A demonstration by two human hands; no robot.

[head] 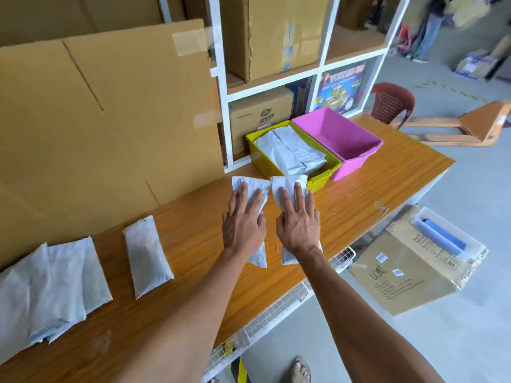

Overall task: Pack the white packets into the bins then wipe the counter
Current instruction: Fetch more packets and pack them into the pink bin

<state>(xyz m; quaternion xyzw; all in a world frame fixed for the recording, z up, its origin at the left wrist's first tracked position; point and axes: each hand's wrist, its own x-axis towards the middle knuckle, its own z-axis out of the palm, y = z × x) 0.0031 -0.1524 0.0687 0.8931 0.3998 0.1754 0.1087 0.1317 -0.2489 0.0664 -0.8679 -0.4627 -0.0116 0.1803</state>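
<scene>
On the floor at the right, a cardboard box reads "boat". Closer in, on the wooden counter, the left hand lies flat with fingers spread on one white packet, and the right hand presses flat on a second packet just beside it. More packets lie to the left. Beyond, a green bin holds packets beside a pink bin. Behind, a shelf box reads "RED".

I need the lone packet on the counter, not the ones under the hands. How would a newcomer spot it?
Start at the wooden counter. Left of both hands lies a single white packet, flat and alone. It sits apart from the overlapping pile at the far left.
</scene>
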